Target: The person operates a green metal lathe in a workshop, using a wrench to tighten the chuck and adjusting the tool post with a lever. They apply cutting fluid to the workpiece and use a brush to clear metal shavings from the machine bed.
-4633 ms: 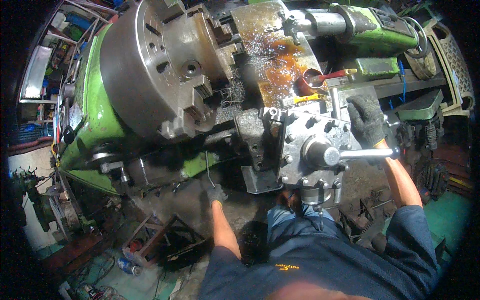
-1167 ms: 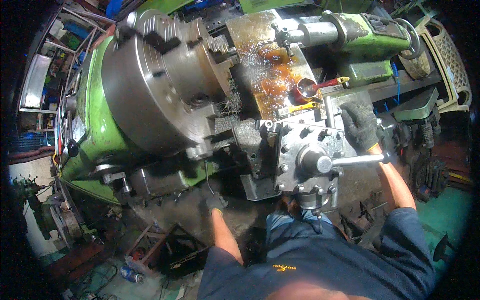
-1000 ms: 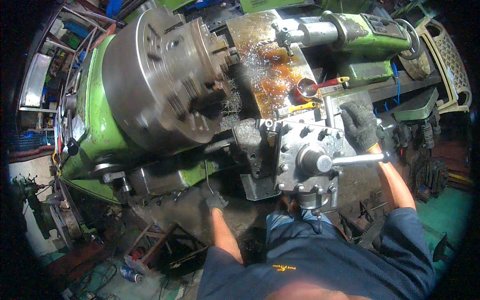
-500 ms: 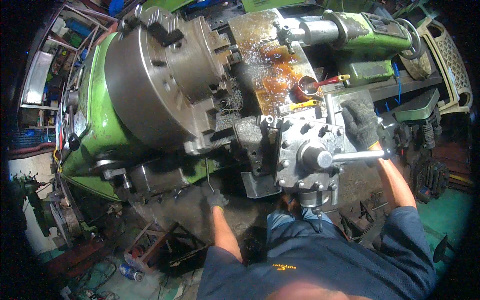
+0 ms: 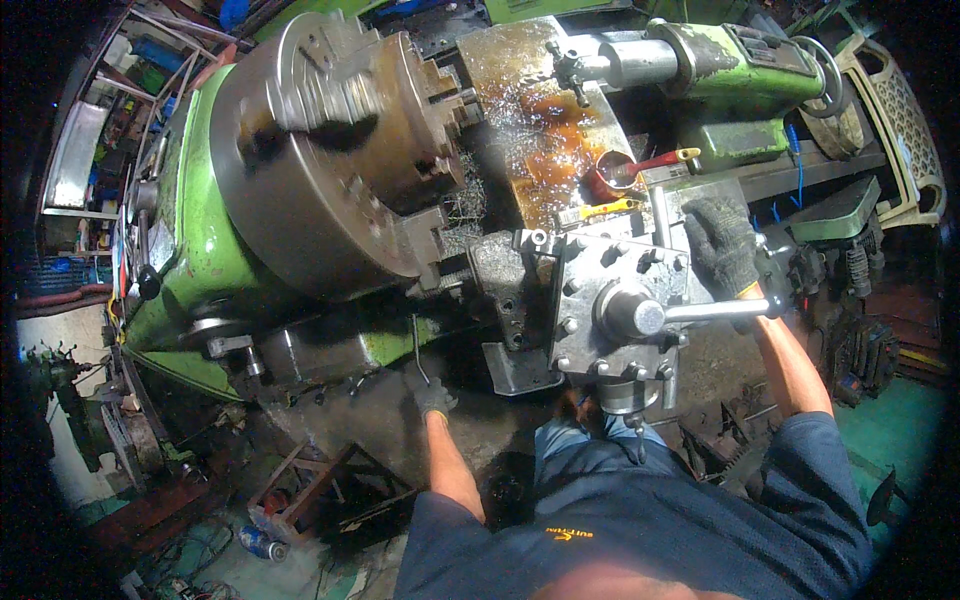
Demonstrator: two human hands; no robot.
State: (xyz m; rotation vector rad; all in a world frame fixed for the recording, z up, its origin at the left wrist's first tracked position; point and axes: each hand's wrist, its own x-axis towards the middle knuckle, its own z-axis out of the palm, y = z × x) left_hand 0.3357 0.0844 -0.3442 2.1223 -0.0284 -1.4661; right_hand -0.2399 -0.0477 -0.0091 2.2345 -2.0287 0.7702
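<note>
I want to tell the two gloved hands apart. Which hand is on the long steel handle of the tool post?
The right hand, in a dark glove, rests by the steel handle. The left hand is lower, on a thin lever below the chuck.

Green lathe (image 5: 190, 250) with grey steel chuck (image 5: 320, 150); dark grey gloves on both hands (image 5: 722, 245).

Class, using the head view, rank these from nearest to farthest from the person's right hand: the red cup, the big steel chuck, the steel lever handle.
1. Steel lever handle, under the gloved right hand.
2. Red cup, up-left.
3. Big steel chuck, far left.
</note>
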